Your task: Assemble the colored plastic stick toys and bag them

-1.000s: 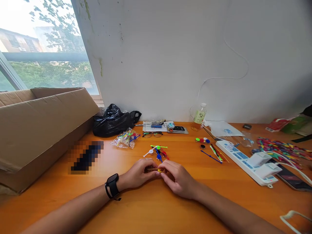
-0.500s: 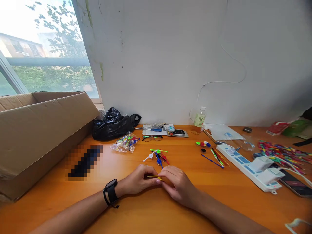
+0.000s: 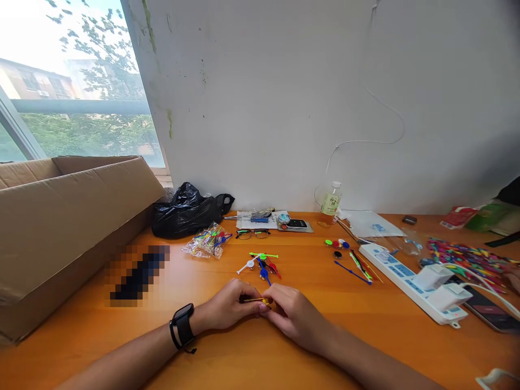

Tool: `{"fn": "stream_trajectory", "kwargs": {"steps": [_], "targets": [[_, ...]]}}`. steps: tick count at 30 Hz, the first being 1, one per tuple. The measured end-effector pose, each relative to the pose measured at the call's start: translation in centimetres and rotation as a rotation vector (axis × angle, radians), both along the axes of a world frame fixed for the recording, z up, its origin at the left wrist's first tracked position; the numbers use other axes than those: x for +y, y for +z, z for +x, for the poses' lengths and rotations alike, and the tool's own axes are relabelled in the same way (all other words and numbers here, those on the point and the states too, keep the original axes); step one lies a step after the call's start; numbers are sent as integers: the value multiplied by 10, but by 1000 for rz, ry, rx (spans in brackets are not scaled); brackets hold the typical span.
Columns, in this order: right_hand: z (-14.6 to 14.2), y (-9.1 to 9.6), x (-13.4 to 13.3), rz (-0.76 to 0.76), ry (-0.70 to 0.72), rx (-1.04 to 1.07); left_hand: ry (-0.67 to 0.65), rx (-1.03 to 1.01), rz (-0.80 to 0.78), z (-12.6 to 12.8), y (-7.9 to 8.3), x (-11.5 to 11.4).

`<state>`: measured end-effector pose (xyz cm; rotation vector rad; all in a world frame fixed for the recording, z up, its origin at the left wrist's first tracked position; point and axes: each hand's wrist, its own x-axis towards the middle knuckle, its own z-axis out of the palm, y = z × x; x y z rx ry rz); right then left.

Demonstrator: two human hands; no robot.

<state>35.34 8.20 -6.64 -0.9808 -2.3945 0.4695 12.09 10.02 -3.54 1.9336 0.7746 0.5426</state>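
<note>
My left hand [image 3: 228,307] and my right hand [image 3: 298,314] meet low over the table, fingertips closed on a small yellow plastic piece [image 3: 266,301]. It has a thin stick pointing left and a rounded part between the fingertips; fingers cover the rest. Just beyond lies a cluster of similar stick-and-disc pieces: a white one [image 3: 250,264], a green one [image 3: 263,255], a blue one [image 3: 264,274] and a red one [image 3: 273,267]. To the right are loose coloured discs [image 3: 336,244], a black disc [image 3: 337,254], a blue stick [image 3: 352,272] and several other sticks [image 3: 361,266].
A cardboard box [image 3: 77,216] and black plastic bag [image 3: 189,211] stand left. Behind the cluster lie a bag of parts [image 3: 209,240] and glasses [image 3: 252,234]. A bottle [image 3: 330,203], power strip [image 3: 400,279], phone [image 3: 493,309] and colourful pile [image 3: 467,257] occupy the right.
Both hands stay together on the yellow piece, its rounded part now showing slightly more. The view has shifted a little. Part of another person's hand appears at the right edge, by the colourful pile.
</note>
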Motion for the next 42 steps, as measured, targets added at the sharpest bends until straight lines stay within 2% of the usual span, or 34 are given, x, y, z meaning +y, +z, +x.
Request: {"fn": "stream_trajectory", "kwargs": {"steps": [7, 16, 36, 42], "targets": [[-1, 4, 2, 257, 61, -258, 13, 6, -3, -1, 0, 2], [0, -1, 1, 356, 99, -254, -34, 0, 37, -3, -9, 7], [3, -3, 2, 376, 152, -205, -74, -24, -18, -3, -1, 4], [4, -1, 4, 231, 86, -83, -42, -30, -48, -6, -7, 4]]}}
